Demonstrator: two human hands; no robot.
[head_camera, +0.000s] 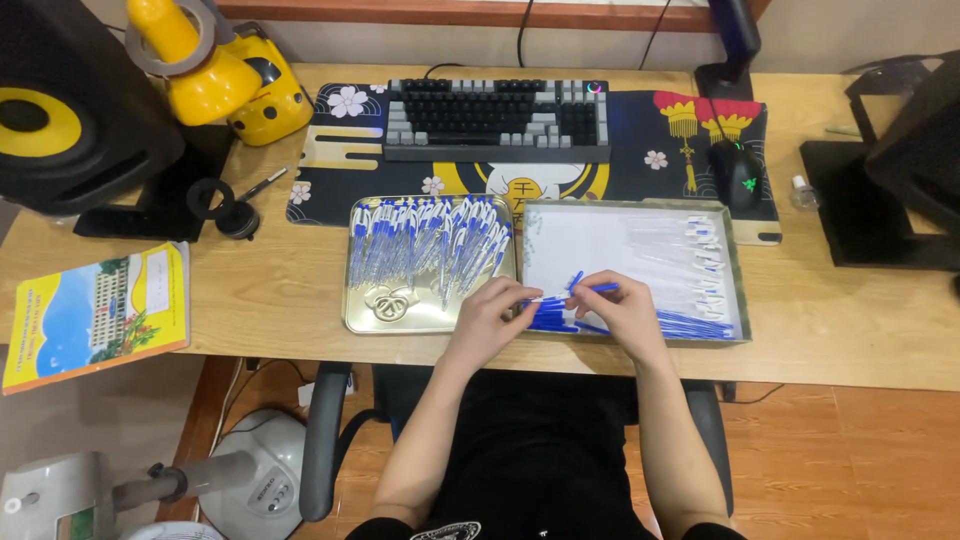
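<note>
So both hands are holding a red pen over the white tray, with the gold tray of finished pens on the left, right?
Not quite: the pen is blue, not red. The head view shows the left hand and right hand holding it over the white tray, with the gold tray of pens on the left.

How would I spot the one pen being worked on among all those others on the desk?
Start at the grey and black keyboard at the back of the wooden desk; two trays lie in front of it, a gold metal tray and a white-lined tray. Where they meet, the left hand and right hand hold one blue and white pen. It alone is lifted clear of the heaps.
</note>
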